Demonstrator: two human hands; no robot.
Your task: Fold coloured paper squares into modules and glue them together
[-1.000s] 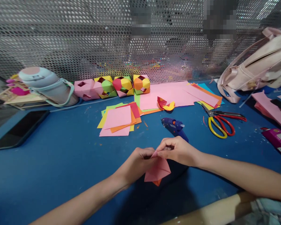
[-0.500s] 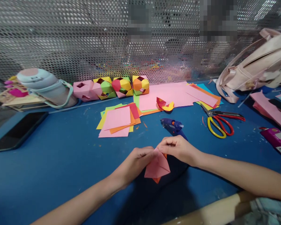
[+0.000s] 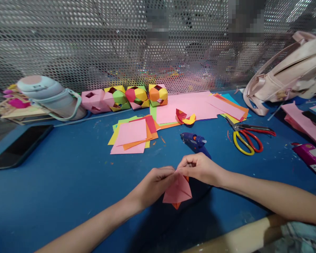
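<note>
Between my two hands is a piece of folded paper (image 3: 177, 192), pink on the near side with orange showing behind and below it. My left hand (image 3: 160, 182) pinches its upper left edge between thumb and fingers. At the top corner, the thumb and fingertips of my right hand (image 3: 200, 168) close on the same piece. The fingertips hide the top of the fold. Just beyond my right hand lies a blue glue gun (image 3: 194, 140), its nozzle pointing left. A small red and yellow folded paper piece (image 3: 185, 117) rests farther back.
Squares of coloured paper (image 3: 131, 135) lie left of the glue gun. Folded paper balls (image 3: 118, 98) line the back, beside a bottle (image 3: 51, 96). Scissors (image 3: 243, 142) and pliers (image 3: 258, 130) lie right; a phone (image 3: 19, 147) is far left. A backpack (image 3: 292, 70) stands back right.
The folded paper has moved slightly down, and both hands stay pinched on it. The things on the table keep their places.
</note>
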